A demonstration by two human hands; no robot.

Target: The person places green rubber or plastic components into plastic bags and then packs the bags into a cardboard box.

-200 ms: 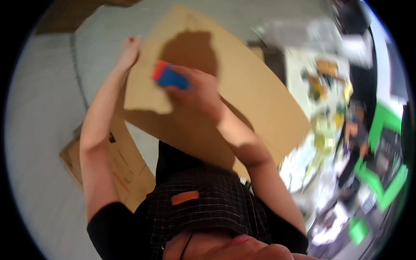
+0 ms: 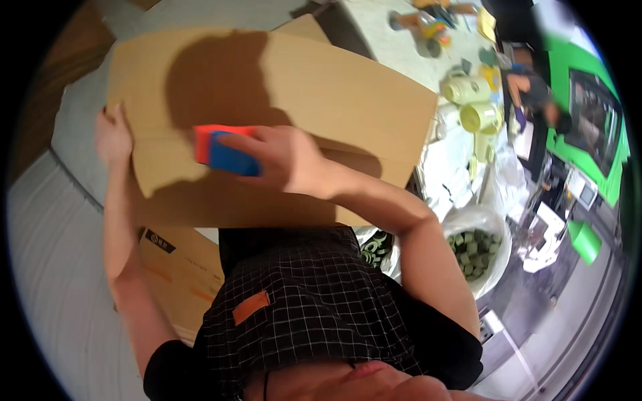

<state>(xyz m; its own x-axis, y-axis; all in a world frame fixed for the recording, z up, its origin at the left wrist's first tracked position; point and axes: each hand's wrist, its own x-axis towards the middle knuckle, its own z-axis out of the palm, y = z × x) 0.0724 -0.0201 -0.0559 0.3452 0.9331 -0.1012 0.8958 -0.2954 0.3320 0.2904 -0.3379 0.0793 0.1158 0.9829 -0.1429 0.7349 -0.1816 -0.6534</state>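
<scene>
A large brown cardboard box (image 2: 361,100) is in front of me, with a seam running across its upper face. My left hand (image 2: 114,137) grips the box's left edge, the thumb showing and the other fingers partly hidden. Over the middle of the box, my right hand (image 2: 284,157) is closed around a blocky blue and red object (image 2: 231,157). Its red part faces up and left, its blue part lies under my fingers. Blur and the hand hide its exact kind. I cannot tell whether it touches the cardboard.
Another cardboard box (image 2: 177,267) lies at lower left. To the right, a pale table (image 2: 374,27) bears several yellowish jugs (image 2: 481,117). Near my right elbow stands a lined bin (image 2: 501,234) of green-grey pieces. Another person (image 2: 535,93) is at far right, beside a green-framed machine (image 2: 562,134).
The box now lies more level across the view and further left. Both hands have shifted left and lower in view, the right still holding the blue and red object. The whole view has turned.
</scene>
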